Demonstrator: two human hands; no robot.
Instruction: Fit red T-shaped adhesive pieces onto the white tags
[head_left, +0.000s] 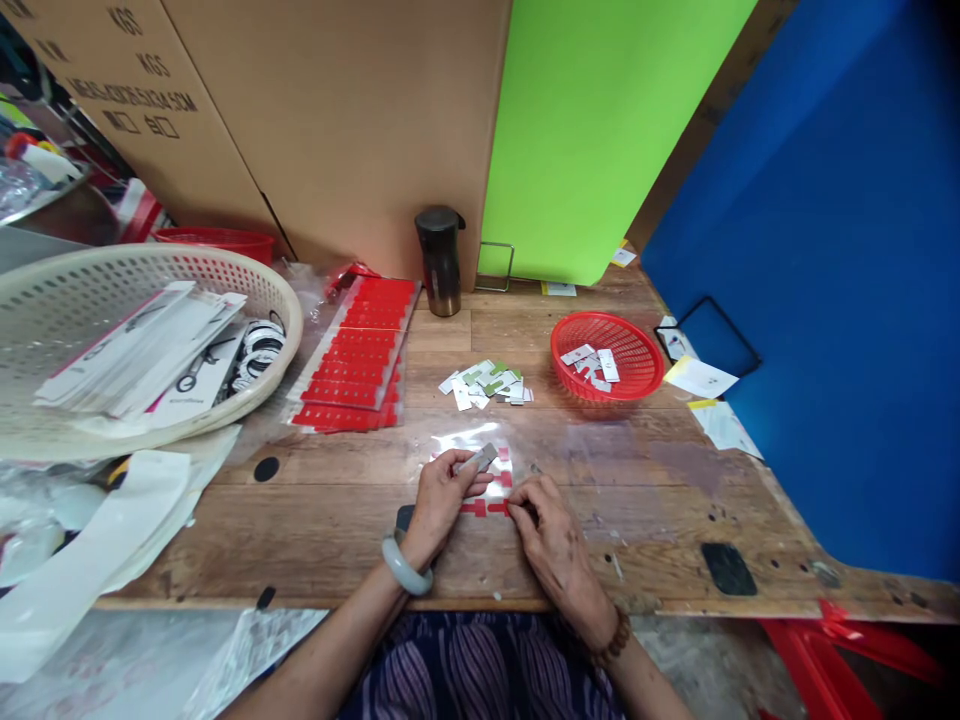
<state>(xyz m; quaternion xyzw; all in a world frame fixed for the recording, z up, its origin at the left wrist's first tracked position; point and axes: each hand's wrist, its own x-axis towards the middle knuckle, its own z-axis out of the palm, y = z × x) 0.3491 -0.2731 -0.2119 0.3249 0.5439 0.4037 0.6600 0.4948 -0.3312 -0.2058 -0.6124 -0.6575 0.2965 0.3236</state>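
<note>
My left hand (444, 492) is closed on a small grey tag (480, 459), held just above a clear sheet with red stickers (491, 470) lying on the wooden table (330, 500). My right hand (541, 520) rests next to it, its fingertips pinched at a red sticker (498, 508) on the sheet's near edge. A loose pile of small white and green tags (486, 384) lies just beyond the sheet. A round red basket (607, 357) with a few tags in it stands to the right of the pile.
A stack of red sticker sheets (358, 358) lies left of the pile. A large cream basket (142, 340) of packaged items fills the left side. A dark tumbler (441, 260) stands at the back against cardboard (337, 120). Green (600, 130) and blue (847, 280) boards wall the right.
</note>
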